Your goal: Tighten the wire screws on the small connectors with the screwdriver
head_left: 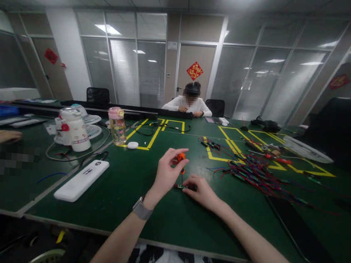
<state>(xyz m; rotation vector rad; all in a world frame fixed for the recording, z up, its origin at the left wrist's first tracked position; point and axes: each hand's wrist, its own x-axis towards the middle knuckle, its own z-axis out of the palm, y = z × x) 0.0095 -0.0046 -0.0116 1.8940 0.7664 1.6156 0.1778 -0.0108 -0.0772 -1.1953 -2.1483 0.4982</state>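
Glass-walled office, dark green worktable (108, 200)

On the near side, in the middle, the left hand (170, 166) grips an orange-handled screwdriver (181, 157) between thumb and fingers, its thin dark shaft pointing down at a small green circuit board (181, 187). That board lies on the tabletop just left of the right hand (200, 189), whose thumb and fingertips look closed on its right end. Working well here means keeping the shaft upright, the board flat and still, the pressure light, and the fingertips clear of the screwdriver's tip.

A red diamond-shaped sign (194, 71) on the far light-brown door (187, 51) bears gold Chinese characters, too small to read surely; another red sign (339, 81) at far right seems to show 福. Dark marks on the white slab-shaped device (78, 184) at left are illegible.
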